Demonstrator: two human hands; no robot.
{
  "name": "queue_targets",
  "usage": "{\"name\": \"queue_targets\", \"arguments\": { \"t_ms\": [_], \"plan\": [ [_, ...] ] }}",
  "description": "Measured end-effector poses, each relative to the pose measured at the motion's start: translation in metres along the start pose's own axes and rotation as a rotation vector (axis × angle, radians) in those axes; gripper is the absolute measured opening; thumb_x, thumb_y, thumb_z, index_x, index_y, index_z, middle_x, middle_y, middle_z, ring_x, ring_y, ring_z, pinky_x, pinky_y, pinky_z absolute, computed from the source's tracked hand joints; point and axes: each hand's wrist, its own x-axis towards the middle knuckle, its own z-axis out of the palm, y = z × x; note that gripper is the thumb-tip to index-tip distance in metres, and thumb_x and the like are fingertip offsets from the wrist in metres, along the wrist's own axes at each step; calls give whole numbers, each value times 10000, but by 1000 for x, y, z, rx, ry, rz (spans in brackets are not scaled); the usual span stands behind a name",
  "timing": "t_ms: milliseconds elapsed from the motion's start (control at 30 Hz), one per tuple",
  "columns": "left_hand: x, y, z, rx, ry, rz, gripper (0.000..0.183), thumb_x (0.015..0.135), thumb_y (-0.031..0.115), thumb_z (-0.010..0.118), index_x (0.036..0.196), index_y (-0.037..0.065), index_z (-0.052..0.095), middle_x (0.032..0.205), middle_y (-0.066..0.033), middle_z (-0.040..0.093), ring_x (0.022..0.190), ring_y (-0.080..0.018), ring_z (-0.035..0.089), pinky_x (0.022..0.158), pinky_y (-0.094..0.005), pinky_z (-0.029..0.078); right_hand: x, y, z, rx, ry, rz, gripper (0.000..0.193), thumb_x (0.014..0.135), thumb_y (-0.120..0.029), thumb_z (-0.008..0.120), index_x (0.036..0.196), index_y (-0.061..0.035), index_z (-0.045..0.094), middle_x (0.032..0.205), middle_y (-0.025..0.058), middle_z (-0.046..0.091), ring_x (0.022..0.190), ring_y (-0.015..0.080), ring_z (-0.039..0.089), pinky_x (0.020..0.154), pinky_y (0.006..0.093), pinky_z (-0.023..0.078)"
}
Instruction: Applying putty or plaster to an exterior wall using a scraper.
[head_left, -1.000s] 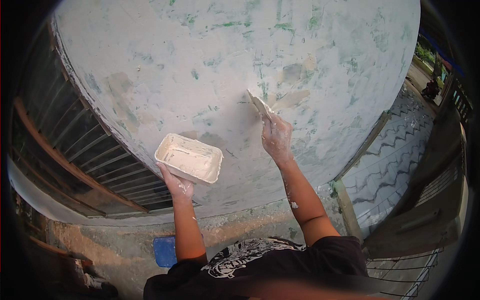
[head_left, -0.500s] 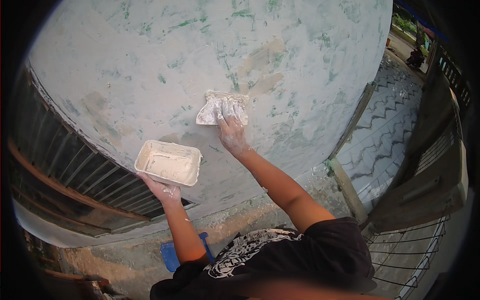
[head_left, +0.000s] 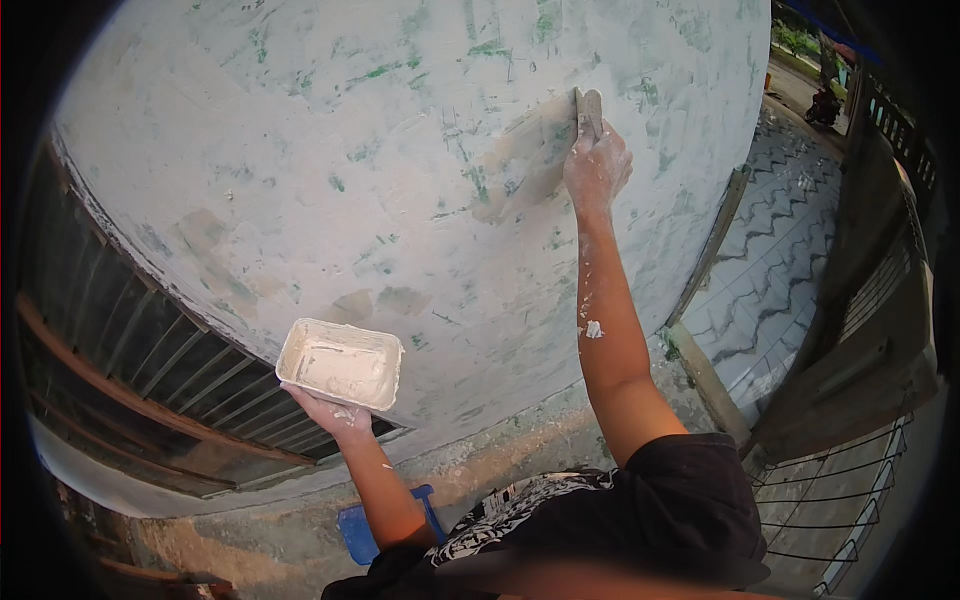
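Note:
My left hand (head_left: pixel 338 412) grips a white rectangular tub (head_left: pixel 387 392) from below. Cream-coloured putty coats the inside of the tub. Farther up and to the right, my right hand (head_left: pixel 599 172) is closed on a putty scraper (head_left: pixel 591 108). The scraper is turned nearly edge-on, and it meets the wall (head_left: pixel 300 160) beside a damp-looking beige patch (head_left: pixel 520 165). White filler with green flecks covers the wall. Dried putty spots my right hand and forearm.
A barred opening (head_left: pixel 180 365) lies left of the wall. On the ground below stands a blue plastic object (head_left: pixel 357 535), partly behind my left arm. Patterned tiles (head_left: pixel 770 260) and a concrete barrier (head_left: pixel 850 370) are at the right, with wire mesh (head_left: pixel 830 500) nearer.
My right hand has moved up and right along the wall, and the scraper has turned from flat-facing to edge-on. The tub in my left hand sits slightly lower in view.

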Motion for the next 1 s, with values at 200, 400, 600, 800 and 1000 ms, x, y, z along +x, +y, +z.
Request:
{"name": "queue_targets", "arguments": {
  "t_ms": [200, 400, 600, 800, 1000],
  "plan": [
    [12, 10, -10, -28, -3, 26, 709, 977, 630, 368, 1485, 136, 347, 1520, -105, 359, 1364, -328, 393, 1111, -535, 359, -155, 10, 83, 15, 72, -576, 673, 565, -6, 648, 1217, -166, 688, 722, 84, 642, 591, 248, 620, 572, 354, 502],
    [15, 20, 8, 7, 26, 40, 716, 973, 639, 362, 1486, 139, 350, 1522, -108, 357, 1363, -337, 391, 1112, -548, 352, -177, 17, 63, 209, -228, -587, 370, 761, 1, 640, 1113, -92, 706, 833, 140, 695, 735, 316, 681, 659, 395, 530],
    [4, 17, -8, -61, 4, 5, 721, 966, 641, 381, 1482, 139, 362, 1520, -110, 366, 1367, -345, 388, 1111, -560, 342, -67, 12, 22, 270, 157, -345, 263, 902, 10, 565, 1142, -1, 671, 919, 217, 687, 776, 369, 675, 676, 389, 508],
    [-8, 25, -25, -137, 65, -41, 703, 972, 635, 374, 1474, 142, 379, 1514, -107, 377, 1356, -350, 401, 1092, -577, 354, -162, 38, 93, 63, -97, -512, 600, 696, 30, 582, 1289, -52, 620, 808, 156, 619, 724, 329, 625, 660, 440, 508],
    [-4, 38, -29, -87, 157, 29, 656, 990, 602, 362, 1442, 130, 416, 1453, -108, 450, 1280, -332, 490, 1042, -539, 432, -265, 23, 85, 349, -448, -563, 279, 839, -52, 611, 1107, -9, 676, 791, 174, 661, 650, 374, 626, 619, 422, 517]
  ]
}}
